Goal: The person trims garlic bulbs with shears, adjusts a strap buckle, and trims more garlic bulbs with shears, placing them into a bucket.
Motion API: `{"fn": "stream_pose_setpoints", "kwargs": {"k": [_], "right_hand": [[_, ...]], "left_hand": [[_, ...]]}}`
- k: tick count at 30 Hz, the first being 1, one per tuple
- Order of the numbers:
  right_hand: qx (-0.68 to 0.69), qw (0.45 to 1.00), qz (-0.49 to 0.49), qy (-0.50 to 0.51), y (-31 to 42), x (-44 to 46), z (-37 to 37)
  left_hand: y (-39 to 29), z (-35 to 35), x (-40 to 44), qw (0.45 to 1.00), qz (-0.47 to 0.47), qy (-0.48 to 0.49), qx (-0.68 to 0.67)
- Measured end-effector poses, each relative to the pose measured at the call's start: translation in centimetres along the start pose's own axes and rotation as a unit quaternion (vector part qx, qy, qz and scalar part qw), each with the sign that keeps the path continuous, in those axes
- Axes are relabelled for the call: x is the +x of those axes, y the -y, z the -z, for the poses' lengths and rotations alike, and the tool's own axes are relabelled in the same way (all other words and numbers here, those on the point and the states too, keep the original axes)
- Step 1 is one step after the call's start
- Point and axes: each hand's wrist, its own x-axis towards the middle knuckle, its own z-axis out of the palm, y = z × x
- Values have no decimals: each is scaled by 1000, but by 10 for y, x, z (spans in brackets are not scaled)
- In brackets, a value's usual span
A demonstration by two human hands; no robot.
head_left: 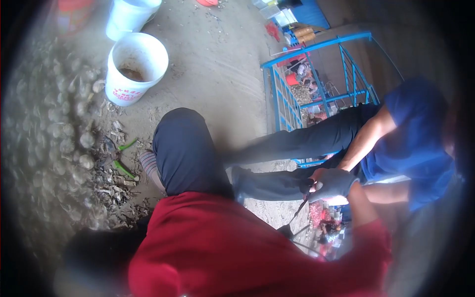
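My right hand [337, 185], in a grey glove below a red sleeve, reaches out at the right. Its fingers look closed, but what they hold is hidden. A thin dark strap [299, 213] hangs close beside the glove. Touching or very near my glove is the bare hand [317, 178] of another person, who wears a blue shirt [413, 143] and dark trousers. My left hand is out of view.
Heaped garlic bulbs [59, 143] lie at the left, with green-handled clippers [123, 169] on scraps near my foot. A white bucket [118, 81] stands at the upper left, by a second bucket [129, 17]. A blue metal frame [316, 45] is behind the other person.
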Motion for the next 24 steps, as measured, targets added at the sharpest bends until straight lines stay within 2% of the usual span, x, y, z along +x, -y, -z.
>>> {"fn": "stream_pose_setpoints", "kwargs": {"k": [2,5,6,7,8,11,13,14,17,19,21,22,24], "right_hand": [[-199,975,35,-93,10,12,-11],[-364,913,-102,-153,28,28,-27],[-371,890,-56,-259,37,22,-22],[-219,955,36,-199,20,35,-18],[-58,982,126,-131,-14,57,-15],[-167,971,97,-143,19,51,-11],[-52,990,39,-127,30,50,-14],[145,965,103,-194,26,56,-22],[412,865,173,-229,82,47,-21],[461,830,272,-155,119,53,-26],[417,823,381,-64,154,72,-40],[345,875,336,-47,168,74,-35],[479,794,371,50,190,100,-41]], "left_hand": [[3,3,-4,1000,-1,-6,-5],[8,5,-9,1000,-2,-9,-10],[9,7,-11,1000,-2,-11,-12],[11,7,-13,1000,-2,-14,-16],[12,8,-14,1000,-5,-16,-18],[18,10,-20,999,-12,-27,-33],[23,11,-25,998,-13,-37,-48],[26,12,-29,997,-14,-44,-54],[37,15,-46,995,-17,-70,-74],[49,15,-64,991,-17,-92,-95],[64,12,-87,984,-20,-125,-125],[71,9,-101,980,-20,-141,-138],[85,-1,-130,968,-25,-179,-173]]}}
